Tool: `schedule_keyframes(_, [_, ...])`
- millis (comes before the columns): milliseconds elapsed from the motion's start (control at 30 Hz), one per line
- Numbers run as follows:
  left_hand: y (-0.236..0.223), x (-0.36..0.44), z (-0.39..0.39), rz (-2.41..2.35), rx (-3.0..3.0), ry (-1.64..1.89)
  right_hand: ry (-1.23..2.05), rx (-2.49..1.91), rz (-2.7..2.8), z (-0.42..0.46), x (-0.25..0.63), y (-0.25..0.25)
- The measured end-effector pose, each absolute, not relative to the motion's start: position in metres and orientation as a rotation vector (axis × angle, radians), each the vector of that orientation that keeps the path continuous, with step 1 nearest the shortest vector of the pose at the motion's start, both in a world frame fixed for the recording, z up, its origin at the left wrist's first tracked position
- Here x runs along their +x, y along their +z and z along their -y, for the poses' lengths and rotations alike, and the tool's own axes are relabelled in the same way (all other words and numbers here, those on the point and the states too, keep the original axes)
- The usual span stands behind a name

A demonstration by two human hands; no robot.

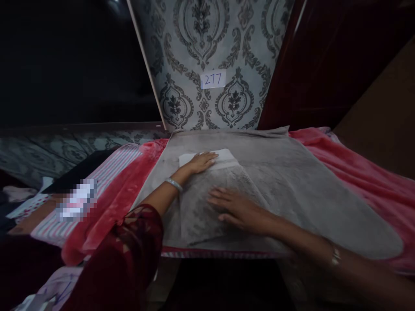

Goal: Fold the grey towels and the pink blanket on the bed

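Note:
A grey plush cloth (292, 185) lies spread over the table. On its left middle part is a smaller grey folded piece of cloth (201, 207), with a white flat piece (227, 157) at its far end; whether the two are joined I cannot tell. My left hand (202, 162) lies flat on the white piece, fingers stretched to the right. Nearer to me, my right hand (236, 209) is over the grey folded piece with its fingers spread, slightly blurred. Neither hand holds anything.
Pink plush fabric (363, 160) shows beneath the grey cloth on both sides. Striped fabric (110, 175) and a blurred-out item (78, 201) lie at left. Behind are a dark screen (74, 65), patterned wallpaper (204, 108), a paper marked 277 (213, 79) and a dark red panel (314, 73).

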State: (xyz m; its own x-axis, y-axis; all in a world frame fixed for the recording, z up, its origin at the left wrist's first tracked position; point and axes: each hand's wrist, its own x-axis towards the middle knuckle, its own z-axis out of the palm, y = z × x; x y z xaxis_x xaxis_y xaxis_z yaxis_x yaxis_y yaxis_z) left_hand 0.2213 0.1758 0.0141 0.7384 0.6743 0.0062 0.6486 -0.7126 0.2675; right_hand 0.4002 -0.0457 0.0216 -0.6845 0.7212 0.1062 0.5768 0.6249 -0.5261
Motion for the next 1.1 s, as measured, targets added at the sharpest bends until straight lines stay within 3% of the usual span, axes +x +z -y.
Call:
schedule_keyframes(267, [-0.014, 0.157, -0.165, -1.258, 2.600, 0.199, 0.412, -1.085, 2.679, -0.032, 0.326, -0.014])
schedule_keyframes(767, [-0.028, 0.159, -0.160, -1.253, 2.598, 0.354, 0.865, -0.767, 2.732, 0.089, 0.341, -0.010])
schedule_keyframes(933, [-0.031, 0.159, -0.162, -1.363, 2.525, 0.582, 0.994, -0.863, 2.522, 0.123, 0.364, 0.003])
schedule_keyframes(1100, [-0.030, 0.151, -0.144, -1.580, 2.112, 0.925, 0.696, -1.204, 1.886, 0.095, 0.443, -0.012])
